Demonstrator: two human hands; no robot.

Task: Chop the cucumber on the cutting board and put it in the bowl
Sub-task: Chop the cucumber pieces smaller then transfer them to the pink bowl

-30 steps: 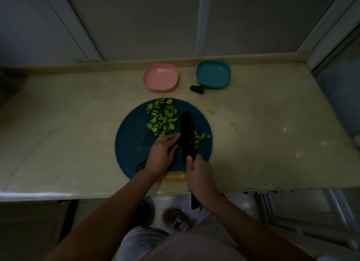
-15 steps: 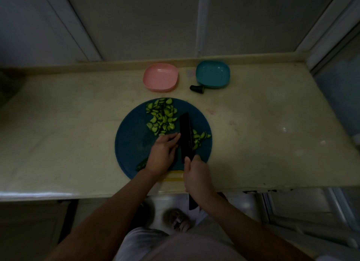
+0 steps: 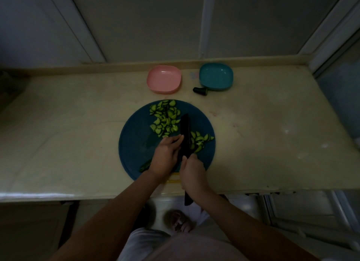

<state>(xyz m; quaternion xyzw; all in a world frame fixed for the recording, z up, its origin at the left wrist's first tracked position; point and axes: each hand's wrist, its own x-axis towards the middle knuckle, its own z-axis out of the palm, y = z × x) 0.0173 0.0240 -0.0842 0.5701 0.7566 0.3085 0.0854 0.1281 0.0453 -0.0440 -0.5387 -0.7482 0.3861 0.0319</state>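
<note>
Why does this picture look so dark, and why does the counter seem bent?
Head view: dim light throughout, so the black knife barely stands out from the blue cutting board; the wide-angle lens bows the counter; glare spots mark its right side.

Head-worn wide-angle view, looking steeply down, counter close below

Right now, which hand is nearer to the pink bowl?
Left. The left hand is on the cutting board, in line with the pink bowl; the right hand, gripping the knife, sits farther back toward the person.
</note>
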